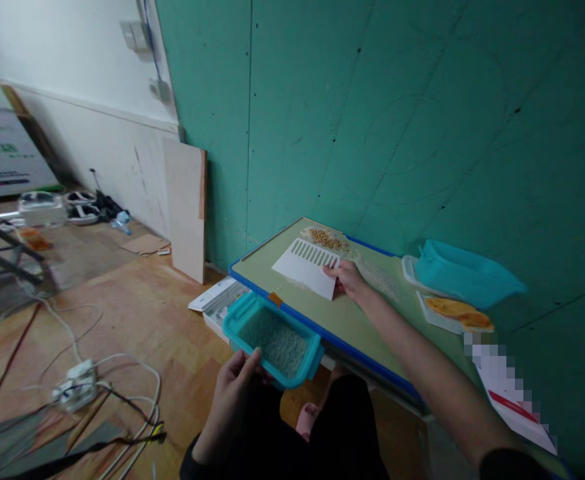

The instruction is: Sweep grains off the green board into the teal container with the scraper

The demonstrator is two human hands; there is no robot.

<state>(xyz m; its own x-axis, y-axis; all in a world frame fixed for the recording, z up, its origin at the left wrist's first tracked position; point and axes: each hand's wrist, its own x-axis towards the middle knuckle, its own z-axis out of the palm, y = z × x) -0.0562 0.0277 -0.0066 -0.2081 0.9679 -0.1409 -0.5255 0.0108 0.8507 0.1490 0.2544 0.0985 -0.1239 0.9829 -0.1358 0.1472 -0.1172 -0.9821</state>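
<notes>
With hands apart, clasps a tub (295, 382) at the near edge of the table (256, 267) in the left hand (235, 379), a slotted scraper (303, 272) over its left part in the right hand (348, 280). Best keep tub level.

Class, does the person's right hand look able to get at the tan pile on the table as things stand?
Probably yes: the right hand is near the tan pile, which lies uncovered, though the white slotted card held in that hand may need setting aside first.

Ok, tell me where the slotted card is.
Just right of centre in the head view: the card is in the right hand, over the table, close to the tan grains.
</notes>
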